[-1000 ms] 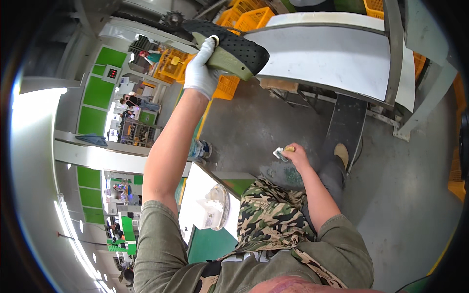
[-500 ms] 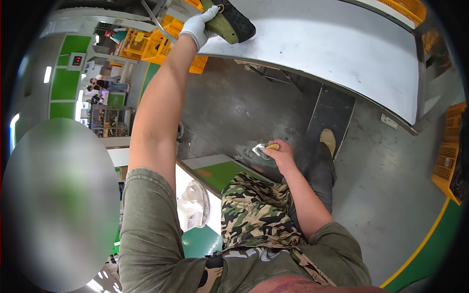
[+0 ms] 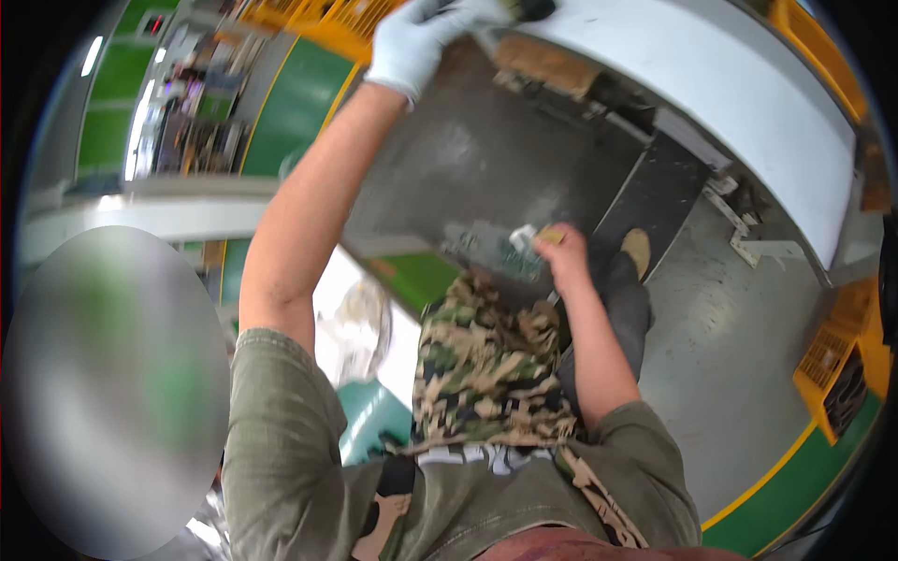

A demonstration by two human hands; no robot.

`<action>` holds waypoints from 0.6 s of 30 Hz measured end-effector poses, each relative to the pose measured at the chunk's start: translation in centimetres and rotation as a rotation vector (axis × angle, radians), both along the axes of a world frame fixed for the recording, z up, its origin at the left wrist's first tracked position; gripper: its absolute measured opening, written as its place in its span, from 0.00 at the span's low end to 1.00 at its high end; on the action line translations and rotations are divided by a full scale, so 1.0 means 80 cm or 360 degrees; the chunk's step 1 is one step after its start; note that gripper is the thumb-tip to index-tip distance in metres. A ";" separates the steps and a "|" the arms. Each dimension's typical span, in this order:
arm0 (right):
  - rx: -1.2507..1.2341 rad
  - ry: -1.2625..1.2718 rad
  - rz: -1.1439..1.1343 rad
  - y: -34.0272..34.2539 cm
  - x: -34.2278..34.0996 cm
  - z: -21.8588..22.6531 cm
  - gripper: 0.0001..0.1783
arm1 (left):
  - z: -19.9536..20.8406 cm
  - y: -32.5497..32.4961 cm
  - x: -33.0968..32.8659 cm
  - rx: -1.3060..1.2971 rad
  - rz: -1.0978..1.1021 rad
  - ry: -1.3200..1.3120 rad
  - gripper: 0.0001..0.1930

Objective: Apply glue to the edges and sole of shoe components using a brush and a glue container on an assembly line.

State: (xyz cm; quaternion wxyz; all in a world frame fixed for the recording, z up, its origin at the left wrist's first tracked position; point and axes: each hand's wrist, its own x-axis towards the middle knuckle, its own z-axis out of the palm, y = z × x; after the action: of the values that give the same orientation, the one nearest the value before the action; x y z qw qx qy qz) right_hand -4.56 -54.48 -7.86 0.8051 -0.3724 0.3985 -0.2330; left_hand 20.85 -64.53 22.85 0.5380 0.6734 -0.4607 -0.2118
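My left hand (image 3: 416, 42), in a white glove, reaches up and far forward at the top of the view, shut on a dark shoe sole (image 3: 528, 7) whose end just shows at the frame's edge. It is at the near edge of a long white conveyor belt (image 3: 730, 103). My bare right hand (image 3: 559, 248) hangs low by my camouflage apron (image 3: 486, 365), fingers closed on a small yellowish and white object (image 3: 531, 236); what that object is cannot be made out.
Grey concrete floor (image 3: 730, 374) lies below, with my foot (image 3: 638, 251) beside a dark mat (image 3: 659, 187). Yellow crates (image 3: 837, 365) stand at the right and at the top left. A white bag (image 3: 360, 323) and a teal bin (image 3: 369, 416) sit to my left.
My left arm has stretched further up and forward, carrying the shoe sole almost out of view at the top. The view has tipped down. My right hand has stayed by the apron.
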 end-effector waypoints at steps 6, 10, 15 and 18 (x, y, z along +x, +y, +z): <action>-0.0071 0.0232 0.0079 -0.027 0.005 -0.032 0.08 | -0.050 0.449 -0.100 0.0505 0.0249 0.0332 0.22; 0.0090 0.0403 0.0229 -0.030 0.008 -0.050 0.11 | -0.089 0.761 -0.187 0.1900 0.0904 -0.0074 0.33; 0.0031 0.0498 0.0458 -0.003 0.003 -0.056 0.11 | -0.165 1.041 -0.340 0.2646 0.1266 0.0463 0.47; 0.0018 0.0516 0.0490 0.010 -0.010 -0.046 0.12 | -0.221 1.069 -0.381 0.2511 0.1494 0.0758 0.52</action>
State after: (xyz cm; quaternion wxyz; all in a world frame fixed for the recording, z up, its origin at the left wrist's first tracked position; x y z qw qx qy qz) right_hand -5.36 -53.68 -11.56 0.7586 -0.4570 0.4624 -0.0422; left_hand -9.64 21.02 5.18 0.0379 0.8983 0.2550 -0.3558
